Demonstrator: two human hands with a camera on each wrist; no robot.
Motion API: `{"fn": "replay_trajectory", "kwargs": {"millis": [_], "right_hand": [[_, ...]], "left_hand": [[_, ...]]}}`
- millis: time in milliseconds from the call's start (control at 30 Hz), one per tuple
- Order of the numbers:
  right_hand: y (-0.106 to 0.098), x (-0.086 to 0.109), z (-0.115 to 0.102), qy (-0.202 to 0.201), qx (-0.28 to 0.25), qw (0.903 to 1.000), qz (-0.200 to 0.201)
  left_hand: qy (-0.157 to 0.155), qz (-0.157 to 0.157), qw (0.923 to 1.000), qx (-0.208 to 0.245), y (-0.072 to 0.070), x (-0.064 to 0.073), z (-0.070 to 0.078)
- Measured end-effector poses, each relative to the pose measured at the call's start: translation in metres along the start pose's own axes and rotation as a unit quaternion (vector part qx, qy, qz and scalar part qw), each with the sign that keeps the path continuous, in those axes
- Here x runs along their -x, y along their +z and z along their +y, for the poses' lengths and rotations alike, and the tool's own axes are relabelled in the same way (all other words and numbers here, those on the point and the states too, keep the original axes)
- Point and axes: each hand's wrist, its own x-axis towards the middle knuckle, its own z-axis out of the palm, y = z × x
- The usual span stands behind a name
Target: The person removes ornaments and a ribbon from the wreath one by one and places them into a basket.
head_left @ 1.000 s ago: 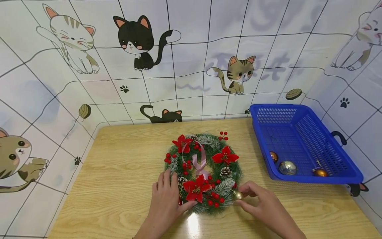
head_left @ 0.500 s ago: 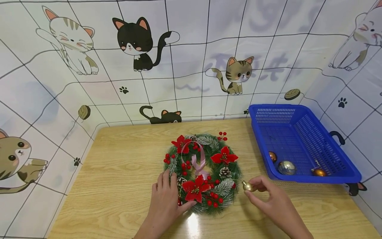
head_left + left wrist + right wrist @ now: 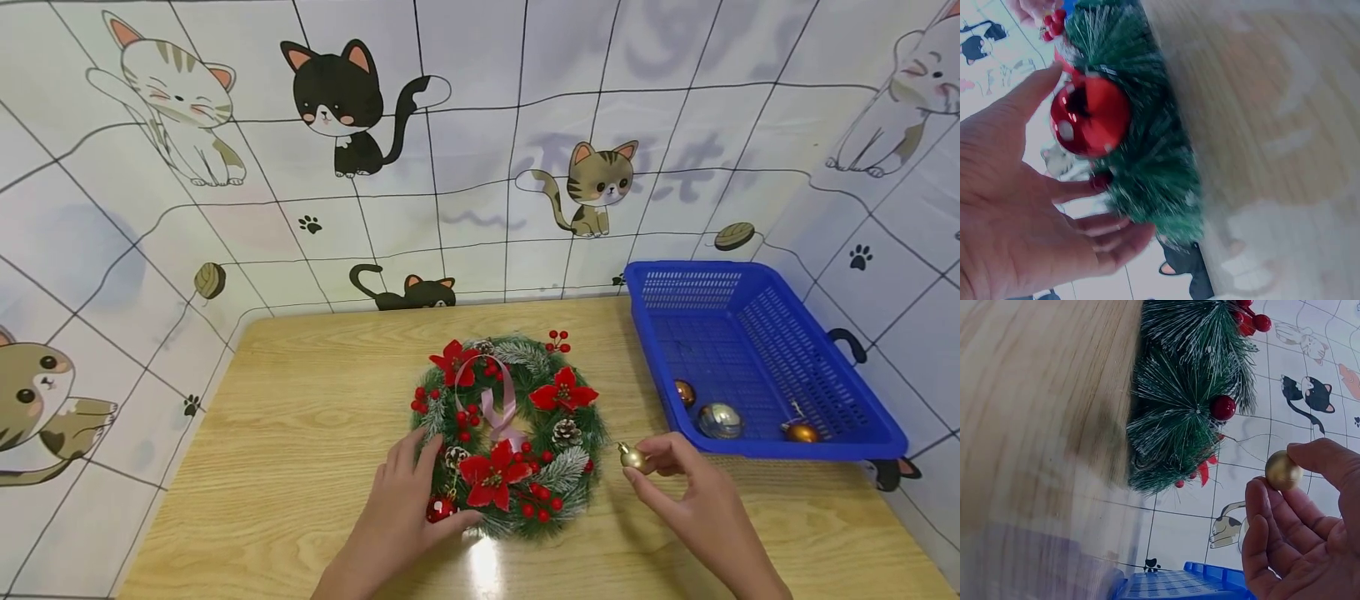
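A green Christmas wreath (image 3: pixel 581 500) with red poinsettias, berries and pinecones lies flat on the table. My left hand (image 3: pixel 401 496) rests at its lower left edge, thumb and fingers spread around a shiny red bauble (image 3: pixel 1091 115). In the left wrist view the fingertips touch the green needles, and the hand grips nothing. To the right of the wreath my right hand (image 3: pixel 693 492) pinches a small gold bauble (image 3: pixel 1283 470) between thumb and fingers. The bauble's cap points toward the wreath, and a thin thread seems to run from it toward the needles. A pink ribbon (image 3: pixel 506 400) lies in the wreath's centre.
A blue plastic basket (image 3: pixel 652 358) stands at the right, holding a silver bauble (image 3: pixel 721 421) and two copper-coloured baubles, one of them the right-hand bauble (image 3: pixel 802 432). The wooden table (image 3: pixel 315 383) meets a cat-patterned cloth wall (image 3: pixel 480 208) at the back.
My right hand has drawn the gold bauble away from the wreath's right edge, to the right and slightly up. My left hand has shifted slightly left, uncovering the red bauble.
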Motion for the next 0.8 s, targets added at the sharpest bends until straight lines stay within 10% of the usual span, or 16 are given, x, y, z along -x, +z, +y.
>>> {"fn": "replay_trajectory", "kwargs": {"millis": [800], "right_hand": [[-0.017,-0.007,0.007,0.007,-0.009,0.9989,0.046]], "left_hand": [[0.074,0.029,0.9967,0.015,-0.01,-0.002,-0.018]]}}
